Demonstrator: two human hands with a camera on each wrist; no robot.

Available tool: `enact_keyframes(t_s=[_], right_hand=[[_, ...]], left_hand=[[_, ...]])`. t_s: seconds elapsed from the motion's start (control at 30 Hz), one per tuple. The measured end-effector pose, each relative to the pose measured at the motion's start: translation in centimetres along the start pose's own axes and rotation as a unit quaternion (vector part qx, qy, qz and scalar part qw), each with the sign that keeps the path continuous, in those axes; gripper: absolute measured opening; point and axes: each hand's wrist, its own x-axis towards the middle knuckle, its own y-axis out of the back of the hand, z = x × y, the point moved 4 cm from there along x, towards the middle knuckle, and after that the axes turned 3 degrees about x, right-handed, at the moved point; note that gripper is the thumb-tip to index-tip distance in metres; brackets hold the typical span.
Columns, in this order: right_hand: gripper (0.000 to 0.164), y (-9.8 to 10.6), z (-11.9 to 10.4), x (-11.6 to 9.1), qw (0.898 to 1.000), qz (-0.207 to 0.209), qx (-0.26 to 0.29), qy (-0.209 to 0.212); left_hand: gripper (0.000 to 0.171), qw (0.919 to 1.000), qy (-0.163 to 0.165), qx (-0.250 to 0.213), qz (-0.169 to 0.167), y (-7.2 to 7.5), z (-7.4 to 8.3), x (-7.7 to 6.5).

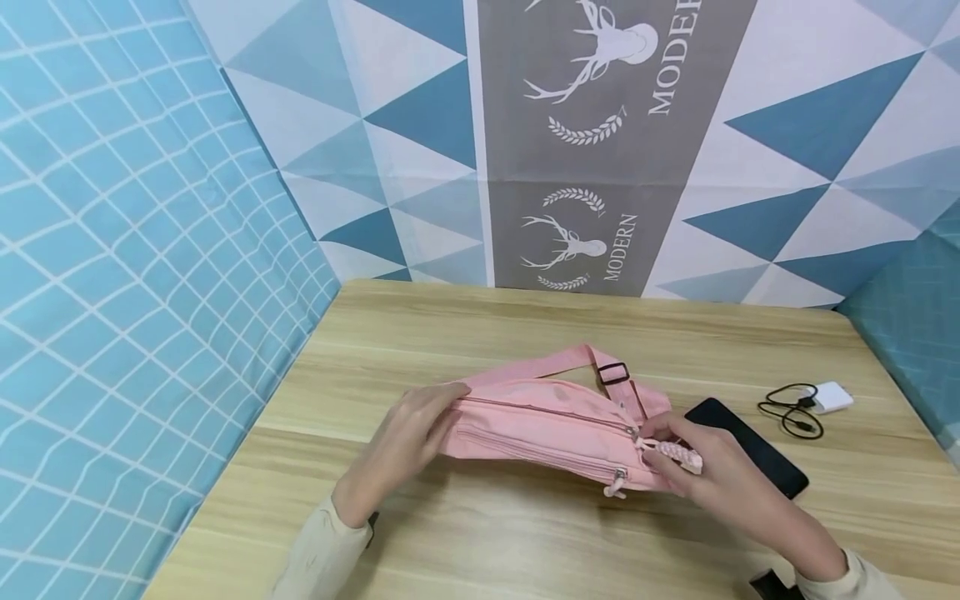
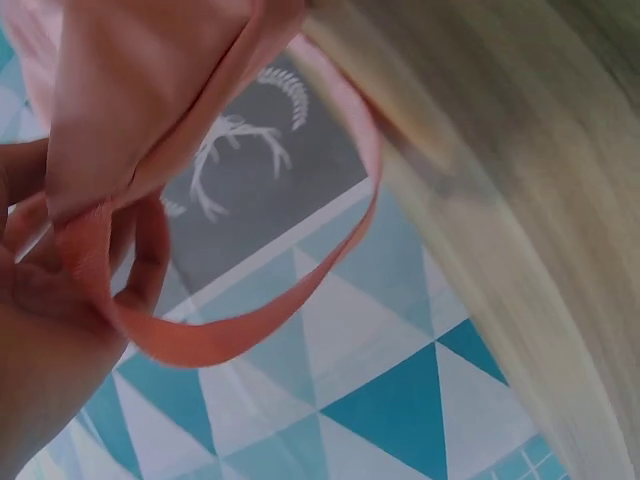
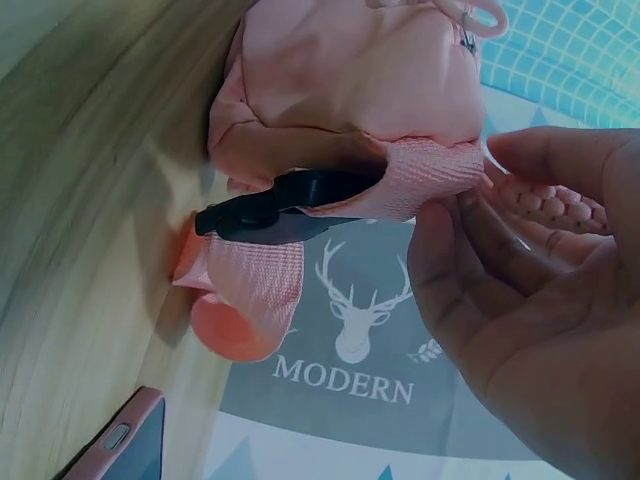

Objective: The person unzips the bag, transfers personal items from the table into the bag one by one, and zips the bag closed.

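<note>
A pink waist bag [image 1: 540, 421] is held above the wooden table, its long zippers facing me. My left hand [image 1: 408, 437] grips the bag's left end, and a loop of pink strap [image 2: 245, 335] hangs beside it in the left wrist view. My right hand [image 1: 708, 467] holds the right end between thumb and fingers, close to the main zipper's slider. A braided zipper pull [image 1: 678, 456] lies within that hand. On the right wrist view's side of the bag, a black buckle [image 3: 275, 205] sits on the webbing. The front pocket's zipper pull [image 1: 617, 483] dangles free.
A phone [image 1: 750, 446] with a dark screen lies on the table [image 1: 480, 533] just right of the bag. Beyond it are a coiled black cable [image 1: 791, 410] and a white charger [image 1: 831, 397]. Patterned cloth walls stand behind and at the sides.
</note>
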Motion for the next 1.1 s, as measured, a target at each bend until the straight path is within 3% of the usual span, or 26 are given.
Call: enact_keyframes(t_s=[0.23, 0.33, 0.43, 0.6, 0.67, 0.8, 0.93, 1.1], right_hand=[[0.041, 0.0, -2.1, -0.4, 0.997, 0.037, -0.06, 0.042], [0.038, 0.0, -3.5, -0.2, 0.992, 0.045, -0.086, 0.082], [0.026, -0.4, -4.1, 0.1, 0.985, 0.04, -0.123, 0.112], [0.051, -1.7, -3.3, -0.4, 0.974, 0.038, -0.17, 0.146], [0.053, -2.0, -3.0, -0.7, 0.972, 0.044, -0.172, 0.155], [0.051, -2.6, -2.4, -0.7, 0.972, 0.051, -0.174, 0.15], [0.053, -3.1, -1.8, -0.2, 0.97, 0.076, -0.181, 0.143], [0.056, -3.4, -1.0, 0.6, 0.968, 0.098, -0.185, 0.141]], left_hand=[[0.034, 0.9988, -0.003, 0.049, -0.001, -0.7, -0.2, 0.1], [0.032, 0.9948, -0.032, 0.096, 0.011, -0.6, 1.0, 0.6], [0.026, 0.987, -0.089, 0.133, 0.012, -0.8, 3.5, 1.1], [0.023, 0.9685, -0.199, 0.146, -0.029, -2.7, 9.4, 2.0], [0.027, 0.9626, -0.219, 0.151, -0.05, -3.8, 11.3, 2.7], [0.041, 0.955, -0.213, 0.193, -0.072, -6.3, 13.5, 4.1], [0.055, 0.949, -0.182, 0.249, -0.064, -8.6, 14.0, 5.0], [0.042, 0.9464, -0.143, 0.287, -0.04, -10.3, 13.9, 6.2]])
